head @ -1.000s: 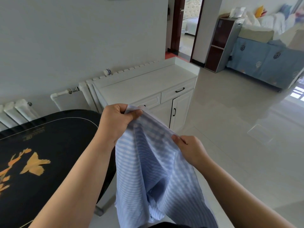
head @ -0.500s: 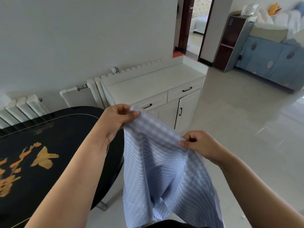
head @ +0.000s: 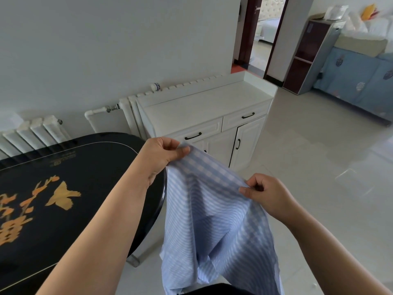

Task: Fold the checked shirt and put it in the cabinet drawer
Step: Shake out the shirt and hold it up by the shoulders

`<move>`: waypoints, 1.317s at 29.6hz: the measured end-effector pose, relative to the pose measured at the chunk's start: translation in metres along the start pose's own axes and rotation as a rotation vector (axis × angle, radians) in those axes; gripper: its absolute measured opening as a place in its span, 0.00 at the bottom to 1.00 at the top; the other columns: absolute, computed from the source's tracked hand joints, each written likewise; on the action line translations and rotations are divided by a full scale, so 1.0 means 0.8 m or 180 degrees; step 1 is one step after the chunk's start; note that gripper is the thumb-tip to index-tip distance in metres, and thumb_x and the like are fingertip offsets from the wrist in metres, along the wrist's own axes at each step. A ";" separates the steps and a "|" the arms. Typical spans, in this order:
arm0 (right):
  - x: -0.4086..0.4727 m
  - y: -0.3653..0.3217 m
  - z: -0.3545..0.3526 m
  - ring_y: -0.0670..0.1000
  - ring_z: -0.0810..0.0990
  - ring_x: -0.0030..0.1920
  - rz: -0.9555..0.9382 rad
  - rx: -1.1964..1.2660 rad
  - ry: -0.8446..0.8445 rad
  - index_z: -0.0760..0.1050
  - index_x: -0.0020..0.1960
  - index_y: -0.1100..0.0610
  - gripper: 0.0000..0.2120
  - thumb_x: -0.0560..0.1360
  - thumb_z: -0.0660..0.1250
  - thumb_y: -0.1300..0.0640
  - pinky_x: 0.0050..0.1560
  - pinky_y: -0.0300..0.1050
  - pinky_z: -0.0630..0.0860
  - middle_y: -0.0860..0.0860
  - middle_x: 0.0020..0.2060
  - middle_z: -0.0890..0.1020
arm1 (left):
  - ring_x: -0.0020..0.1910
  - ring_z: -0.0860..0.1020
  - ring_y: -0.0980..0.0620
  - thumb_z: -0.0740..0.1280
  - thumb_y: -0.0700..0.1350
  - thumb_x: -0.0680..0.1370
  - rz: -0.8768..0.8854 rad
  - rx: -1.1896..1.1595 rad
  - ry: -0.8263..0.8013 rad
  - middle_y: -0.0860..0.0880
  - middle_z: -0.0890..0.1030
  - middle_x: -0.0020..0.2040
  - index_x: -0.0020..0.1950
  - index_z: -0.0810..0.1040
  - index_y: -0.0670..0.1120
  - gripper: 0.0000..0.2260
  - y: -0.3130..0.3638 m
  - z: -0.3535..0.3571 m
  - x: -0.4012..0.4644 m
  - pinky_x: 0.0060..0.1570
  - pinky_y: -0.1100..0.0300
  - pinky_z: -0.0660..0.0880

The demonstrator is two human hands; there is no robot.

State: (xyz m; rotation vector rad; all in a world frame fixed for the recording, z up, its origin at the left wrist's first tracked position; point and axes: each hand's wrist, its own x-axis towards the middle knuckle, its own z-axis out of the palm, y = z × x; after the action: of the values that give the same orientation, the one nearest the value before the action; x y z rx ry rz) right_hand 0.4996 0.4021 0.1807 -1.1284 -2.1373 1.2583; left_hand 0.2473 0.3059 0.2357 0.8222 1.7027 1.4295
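The checked shirt [head: 212,222], pale blue and white, hangs in the air in front of me, unfolded and drooping toward the floor. My left hand [head: 163,154] pinches its upper edge at the left. My right hand [head: 265,192] pinches the same edge lower and to the right. The white cabinet [head: 204,107] stands against the wall just beyond the shirt. Its two drawers are both closed, the left drawer [head: 197,133] with a black handle and the right drawer [head: 244,118] likewise.
A black lacquered table [head: 63,188] with gold bird decoration sits at my left, its edge close to the shirt. White radiators [head: 34,133] line the wall behind it. Light tiled floor [head: 319,177] spreads to the right toward a doorway [head: 261,33] and a blue-covered sofa [head: 359,81].
My hands have drawn further apart along the shirt's upper edge, the right hand sliding down and right. The view has shifted, so the cabinet and table sit further right.
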 end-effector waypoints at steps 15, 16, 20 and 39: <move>-0.009 0.008 0.005 0.48 0.73 0.34 0.0095 0.0145 0.0067 0.73 0.33 0.54 0.12 0.69 0.75 0.61 0.39 0.42 0.70 0.50 0.31 0.75 | 0.43 0.81 0.50 0.74 0.48 0.70 0.0178 0.0310 0.0162 0.47 0.84 0.39 0.36 0.84 0.50 0.04 -0.012 0.011 0.001 0.56 0.51 0.78; -0.009 0.009 0.006 0.49 0.74 0.35 0.0110 0.0185 0.0085 0.73 0.33 0.54 0.12 0.69 0.75 0.61 0.39 0.43 0.70 0.51 0.31 0.76 | 0.42 0.81 0.51 0.73 0.47 0.72 0.0211 0.0375 0.0212 0.47 0.84 0.39 0.36 0.84 0.51 0.05 -0.014 0.012 0.002 0.54 0.53 0.78; -0.010 0.012 0.010 0.48 0.72 0.33 0.0070 0.0156 0.0228 0.74 0.34 0.53 0.11 0.69 0.75 0.59 0.37 0.38 0.69 0.51 0.31 0.76 | 0.37 0.76 0.54 0.70 0.47 0.75 0.0512 0.0427 0.0544 0.48 0.80 0.34 0.35 0.82 0.50 0.09 -0.020 0.028 -0.001 0.43 0.62 0.75; -0.077 0.124 0.058 0.49 0.70 0.41 0.0283 -0.1438 0.0161 0.72 0.43 0.56 0.15 0.78 0.60 0.45 0.41 0.45 0.68 0.45 0.41 0.70 | 0.30 0.71 0.52 0.67 0.45 0.78 0.0812 -0.0713 0.0566 0.50 0.74 0.28 0.31 0.77 0.47 0.15 0.045 0.120 0.027 0.33 0.62 0.71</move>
State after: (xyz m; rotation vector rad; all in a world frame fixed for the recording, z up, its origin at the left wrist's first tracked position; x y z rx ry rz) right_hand 0.5472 0.3543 0.0750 -1.4276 -2.4249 0.7843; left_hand 0.3191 0.3784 0.2596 0.8296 1.5686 1.8779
